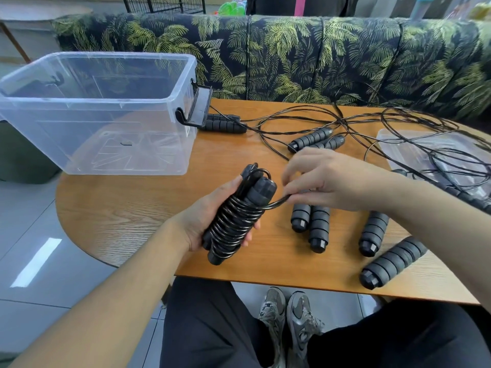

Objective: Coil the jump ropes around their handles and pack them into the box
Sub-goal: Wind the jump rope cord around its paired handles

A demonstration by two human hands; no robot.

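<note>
Black cord (276, 203) is pinched between the thumb and fingertips of the right hand (326, 181), drawn out taut from the bundle, presumably so the next turn lies snug against the ones below it; the left hand (212, 216) has its fingers curled round the paired handles (236, 216), holding them upright and a little tilted above the table edge, its grip seemingly keeping the two handles together and the finished coils from slipping; many turns already cover the lower part, and only the caps at the top stand bare, so I judge this rope nearly wound. Just beyond the right hand lie four loose handles (318, 227) on the wooden table (132, 208), ends toward the person; farther back, more handles (310, 139) rest among a tangle of uncoiled ropes (372, 123), some of it draped over a clear lid (398, 144) at the right; these still wait their turn. At the left stands the clear plastic box (93, 112), open-topped, no rope yet in it, within easy reach of the left hand for dropping the bundle.
</note>
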